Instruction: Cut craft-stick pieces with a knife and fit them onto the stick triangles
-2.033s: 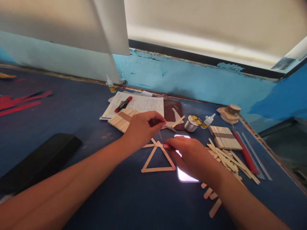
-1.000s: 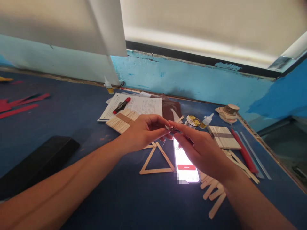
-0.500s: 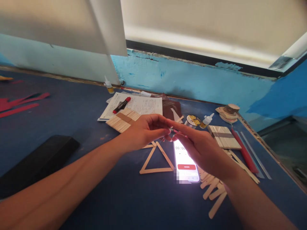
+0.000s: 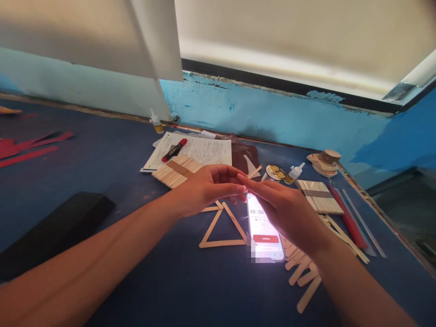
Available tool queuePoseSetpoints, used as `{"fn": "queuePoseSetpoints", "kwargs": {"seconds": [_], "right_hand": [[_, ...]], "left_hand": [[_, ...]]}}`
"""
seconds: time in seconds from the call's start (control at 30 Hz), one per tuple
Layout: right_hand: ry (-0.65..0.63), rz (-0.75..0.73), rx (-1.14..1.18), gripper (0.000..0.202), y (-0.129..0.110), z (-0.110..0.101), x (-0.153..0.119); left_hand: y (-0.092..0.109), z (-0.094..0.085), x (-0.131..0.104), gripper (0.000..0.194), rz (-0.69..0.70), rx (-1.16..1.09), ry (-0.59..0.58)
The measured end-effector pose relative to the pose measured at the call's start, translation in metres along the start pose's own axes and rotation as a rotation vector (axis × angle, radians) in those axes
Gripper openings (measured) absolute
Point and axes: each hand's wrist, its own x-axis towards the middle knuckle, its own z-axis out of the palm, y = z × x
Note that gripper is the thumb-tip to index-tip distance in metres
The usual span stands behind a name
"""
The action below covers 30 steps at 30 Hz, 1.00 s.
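My left hand (image 4: 204, 188) and my right hand (image 4: 286, 211) meet fingertip to fingertip just above the top corner of a triangle of craft sticks (image 4: 223, 244) lying flat on the blue table (image 4: 112, 154). The left thumb and fingers are pinched. The right fingers are stretched out towards them. Whatever is between the fingertips is too small to make out. A lit phone (image 4: 264, 234) lies screen up under the right hand, right of the triangle.
Loose craft sticks (image 4: 303, 277) lie by my right wrist. Taped stick mats (image 4: 173, 170) (image 4: 318, 195), a spool (image 4: 275, 171), a glue bottle (image 4: 294, 172), papers (image 4: 200, 150) with a red marker (image 4: 174, 150) sit behind. A black block (image 4: 57, 227) lies left.
Both hands lifted off the triangle's top corner and came together above it. The right hand moved off the phone, uncovering its screen. In the last half second they barely moved.
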Motion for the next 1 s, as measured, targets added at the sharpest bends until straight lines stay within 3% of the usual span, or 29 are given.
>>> {"fn": "queuePoseSetpoints", "kwargs": {"seconds": [0.2, 0.37, 0.53, 0.7, 1.0], "right_hand": [[0.015, -0.008, 0.021, 0.051, -0.001, 0.001, 0.001], [0.030, -0.011, 0.155, 0.045, -0.006, -0.002, 0.002], [0.046, -0.027, 0.321, 0.043, -0.008, -0.001, 0.002], [0.028, -0.003, 0.427, 0.045, -0.009, -0.003, 0.002], [0.054, -0.015, 0.402, 0.047, -0.006, -0.003, 0.001]], "left_hand": [[0.000, 0.001, 0.000, 0.033, -0.040, 0.018, -0.018], [0.001, 0.001, -0.002, 0.022, -0.048, -0.012, -0.110], [0.002, 0.003, -0.005, 0.039, -0.033, -0.001, -0.126], [0.002, 0.001, -0.005, 0.012, 0.030, 0.127, -0.181], [0.000, -0.002, -0.003, 0.017, 0.053, 0.171, -0.078]]}}
